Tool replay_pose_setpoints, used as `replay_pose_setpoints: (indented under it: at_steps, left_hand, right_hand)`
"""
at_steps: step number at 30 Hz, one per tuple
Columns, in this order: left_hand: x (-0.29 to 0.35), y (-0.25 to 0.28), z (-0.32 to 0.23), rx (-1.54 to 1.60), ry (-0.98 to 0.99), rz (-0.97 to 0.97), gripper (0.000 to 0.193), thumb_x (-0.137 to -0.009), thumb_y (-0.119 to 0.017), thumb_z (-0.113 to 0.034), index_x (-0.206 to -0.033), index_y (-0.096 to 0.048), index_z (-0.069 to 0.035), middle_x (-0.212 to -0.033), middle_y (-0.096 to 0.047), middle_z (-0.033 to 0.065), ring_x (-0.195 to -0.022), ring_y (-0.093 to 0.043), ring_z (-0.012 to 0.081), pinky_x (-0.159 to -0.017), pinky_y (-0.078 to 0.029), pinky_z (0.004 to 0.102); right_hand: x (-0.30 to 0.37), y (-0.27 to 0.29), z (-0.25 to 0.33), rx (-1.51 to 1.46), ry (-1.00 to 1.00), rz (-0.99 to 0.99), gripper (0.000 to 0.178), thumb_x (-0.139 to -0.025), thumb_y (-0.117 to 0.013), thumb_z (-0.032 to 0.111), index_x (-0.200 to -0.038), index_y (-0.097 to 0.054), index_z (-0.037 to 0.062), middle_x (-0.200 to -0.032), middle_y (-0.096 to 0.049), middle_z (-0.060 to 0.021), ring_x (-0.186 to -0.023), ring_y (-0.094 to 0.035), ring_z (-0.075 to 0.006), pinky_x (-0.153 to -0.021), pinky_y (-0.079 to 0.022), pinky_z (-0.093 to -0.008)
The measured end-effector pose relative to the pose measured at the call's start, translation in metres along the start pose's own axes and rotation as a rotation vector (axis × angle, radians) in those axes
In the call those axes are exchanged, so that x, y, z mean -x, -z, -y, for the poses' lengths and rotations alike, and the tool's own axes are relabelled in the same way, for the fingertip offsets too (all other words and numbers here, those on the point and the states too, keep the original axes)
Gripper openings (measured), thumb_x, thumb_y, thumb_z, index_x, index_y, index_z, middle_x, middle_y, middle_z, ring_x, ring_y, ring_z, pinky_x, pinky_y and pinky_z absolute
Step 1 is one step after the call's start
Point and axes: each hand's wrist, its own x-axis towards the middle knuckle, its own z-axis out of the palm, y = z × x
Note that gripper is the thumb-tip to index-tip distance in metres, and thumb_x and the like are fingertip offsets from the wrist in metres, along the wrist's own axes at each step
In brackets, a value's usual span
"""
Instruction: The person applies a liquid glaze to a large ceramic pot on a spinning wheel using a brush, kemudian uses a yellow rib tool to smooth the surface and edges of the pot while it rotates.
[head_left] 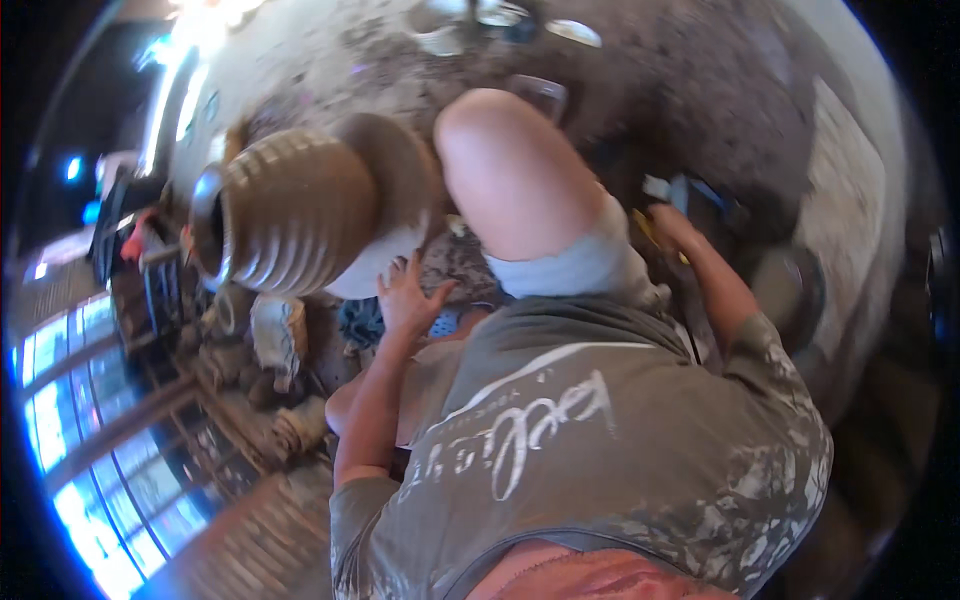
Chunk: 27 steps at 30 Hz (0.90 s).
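Clay pot sits against a round disc, muddy floor right of it, windows lower left. Left hand spreads empty near it; well rightward, the right hand grips something yellow.

The left hand is spreading out near a ribbed pot. The right hand is holding a yellow thing near the shorts.

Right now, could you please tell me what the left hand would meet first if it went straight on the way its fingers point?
The left hand would probably first meet the pale grey surface beside the ribbed brown pot, though the depth between hand and surface is unclear.
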Motion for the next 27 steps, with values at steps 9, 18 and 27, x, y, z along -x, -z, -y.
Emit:
replay_pose_setpoints:
  at_steps: [9, 18, 27]
  left_hand:
    - [-0.022, -0.011, 0.023, 0.022, -0.187, -0.071, 0.095, -0.095, -0.056, -0.056, -0.161, -0.013, -0.005, -0.168, -0.014, 0.0155, -0.155, -0.012, 0.0333, -0.122, -0.012, 0.0609]
    - [0.01, -0.024, 0.098, -0.011, 0.289, 0.004, 0.098, -0.093, -0.058, -0.057, -0.161, -0.01, -0.006, -0.169, -0.01, 0.0162, -0.155, -0.012, 0.0352, -0.119, -0.017, 0.064]
    - [0.001, -0.004, 0.087, 0.003, 0.33, -0.061, 0.115, -0.084, -0.062, -0.069, -0.159, -0.012, 0.002, -0.167, -0.009, 0.0231, -0.155, -0.01, 0.0365, -0.12, -0.015, 0.063]
  right_hand:
    - [0.027, 0.017, -0.031, 0.322, -0.033, 0.57, 0.029, -0.068, -0.068, 0.006, -0.096, -0.076, 0.0031, -0.095, -0.073, -0.0209, -0.096, -0.07, -0.0404, -0.077, -0.056, -0.0467]
    - [-0.029, 0.028, -0.039, 0.021, -0.067, -0.081, 0.028, -0.085, -0.059, 0.015, -0.107, -0.072, 0.0042, -0.106, -0.07, -0.0237, -0.099, -0.067, -0.0433, -0.086, -0.053, -0.0511]
    - [-0.113, 0.009, 0.045, -0.034, 0.257, -0.08, 0.029, -0.084, -0.064, 0.018, -0.104, -0.07, -0.0017, -0.103, -0.07, -0.0257, -0.103, -0.065, -0.045, -0.089, -0.051, -0.0489]
